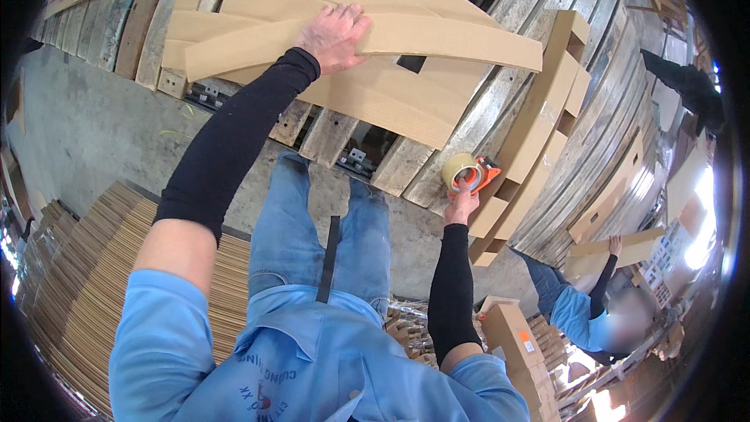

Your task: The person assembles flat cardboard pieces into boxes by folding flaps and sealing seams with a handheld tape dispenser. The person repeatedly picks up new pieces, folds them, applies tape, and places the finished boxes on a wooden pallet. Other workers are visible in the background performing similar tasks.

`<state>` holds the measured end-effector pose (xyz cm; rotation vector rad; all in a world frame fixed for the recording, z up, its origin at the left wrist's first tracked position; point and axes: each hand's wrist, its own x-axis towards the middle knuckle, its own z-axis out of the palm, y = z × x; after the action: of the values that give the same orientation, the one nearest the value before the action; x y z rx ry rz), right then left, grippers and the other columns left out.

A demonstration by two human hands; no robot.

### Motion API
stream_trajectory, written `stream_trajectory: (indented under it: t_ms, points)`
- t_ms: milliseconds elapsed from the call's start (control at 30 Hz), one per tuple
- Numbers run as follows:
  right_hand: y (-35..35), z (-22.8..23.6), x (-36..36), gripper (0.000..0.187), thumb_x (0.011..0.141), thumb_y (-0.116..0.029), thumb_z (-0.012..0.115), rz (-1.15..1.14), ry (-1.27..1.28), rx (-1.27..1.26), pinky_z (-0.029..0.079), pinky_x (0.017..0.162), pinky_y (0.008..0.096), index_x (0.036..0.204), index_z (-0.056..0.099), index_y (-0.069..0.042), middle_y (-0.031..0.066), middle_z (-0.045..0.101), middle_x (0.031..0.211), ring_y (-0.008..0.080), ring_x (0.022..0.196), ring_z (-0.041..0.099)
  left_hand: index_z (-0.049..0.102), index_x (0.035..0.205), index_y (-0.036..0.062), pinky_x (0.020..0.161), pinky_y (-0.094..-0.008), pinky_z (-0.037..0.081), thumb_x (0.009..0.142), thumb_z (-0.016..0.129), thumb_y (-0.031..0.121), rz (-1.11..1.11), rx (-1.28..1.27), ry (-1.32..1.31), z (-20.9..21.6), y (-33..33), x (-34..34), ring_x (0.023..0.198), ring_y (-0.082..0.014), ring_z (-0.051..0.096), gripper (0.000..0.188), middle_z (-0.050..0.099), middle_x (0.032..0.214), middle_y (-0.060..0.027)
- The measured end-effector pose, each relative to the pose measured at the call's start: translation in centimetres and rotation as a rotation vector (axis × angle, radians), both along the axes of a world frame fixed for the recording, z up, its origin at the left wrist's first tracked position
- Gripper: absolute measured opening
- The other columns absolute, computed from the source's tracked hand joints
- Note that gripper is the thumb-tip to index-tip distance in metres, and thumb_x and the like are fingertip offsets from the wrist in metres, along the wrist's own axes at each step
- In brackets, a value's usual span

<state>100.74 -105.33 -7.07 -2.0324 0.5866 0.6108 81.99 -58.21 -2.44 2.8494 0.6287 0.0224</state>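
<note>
A large flat cardboard sheet (391,105) with cut-out slots lies on a wooden-slat table. Across it runs a long raised cardboard strip (453,35), slightly bowed. My left hand (334,37) is closed over the middle of this strip, its fingers curled across the far edge. Lower right, by the table's near edge, my right hand (462,202) grips a tape dispenser (471,173) with an orange frame and a roll of clear tape. Next to the dispenser, several long folded cardboard pieces (539,121) lie side by side on the slats.
Wooden slats (426,168) form the table, with gaps between them. A tall stack of flat cardboard (101,297) stands at lower left. Right of me, a co-worker (582,316) holds a cardboard piece (586,256). A cardboard box (512,336) stands near my right elbow.
</note>
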Motion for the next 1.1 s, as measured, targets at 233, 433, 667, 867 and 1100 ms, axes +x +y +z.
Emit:
stream_trajectory:
  t_ms: [233, 433, 667, 867, 1100]
  points:
    - [7.0, 9.9, -4.1, 0.067, 0.081, 0.002, 0.059, 0.021, 0.452, 0.746, 0.054, 0.104, 0.0402, 0.147, 0.047, 0.0, 0.0122, 0.063, 0.137, 0.0275, 0.123, 0.064, 0.057, 0.125, 0.0023, 0.105, -0.0464, 0.045, 0.082, 0.077, 0.049, 0.015, 0.001, -0.007, -0.5, 0.0, -0.6, 0.123, -0.0346, 0.057, 0.066, 0.056, 0.134, -0.0188]
    - [22.9, 20.8, -4.9, 0.057, 0.079, 0.001, 0.068, 0.767, -0.057, 0.387, 0.048, 0.107, 0.038, 0.136, 0.06, -0.002, 0.0119, 0.062, 0.132, 0.0284, 0.126, 0.06, 0.057, 0.123, 0.0023, 0.103, -0.0466, 0.045, 0.081, 0.078, 0.047, 0.027, -0.076, 0.062, 0.6, 0.2, 0.0, 0.122, -0.0346, 0.058, 0.065, 0.056, 0.131, -0.0187]
    - [38.9, 17.8, -3.6, 0.032, 0.081, -0.016, 0.071, 1.388, -0.858, -0.068, 0.057, 0.091, 0.0447, 0.112, 0.078, -0.01, 0.0193, 0.071, 0.117, 0.0381, 0.102, 0.072, 0.059, 0.118, 0.0032, 0.099, -0.0459, 0.046, 0.075, 0.079, 0.05, 0.117, -0.044, 0.028, 0.0, 0.0, 0.3, 0.116, -0.0336, 0.06, 0.067, 0.059, 0.122, -0.0171]
    - [40.4, 17.6, -3.6, 0.027, 0.083, -0.023, 0.069, 1.581, -0.589, -0.358, 0.058, 0.084, 0.0496, 0.103, 0.081, -0.011, 0.0244, 0.074, 0.096, 0.0419, 0.092, 0.073, 0.061, 0.112, 0.0082, 0.09, -0.0439, 0.049, 0.072, 0.081, 0.047, 0.153, -0.036, 0.035, 0.3, -0.5, 0.7, 0.11, -0.03, 0.064, 0.059, 0.065, 0.113, -0.0138]
    - [31.9, 17.1, -6.4, 0.039, 0.077, -0.014, 0.072, 1.597, -0.635, -0.285, 0.057, 0.09, 0.0483, 0.116, 0.076, -0.008, 0.0212, 0.067, 0.128, 0.0396, 0.105, 0.07, 0.062, 0.117, 0.0107, 0.093, -0.0462, 0.049, 0.07, 0.083, 0.041, 0.189, -0.058, 0.091, 0.3, -0.2, 0.3, 0.116, -0.0306, 0.062, 0.06, 0.062, 0.125, -0.0157]
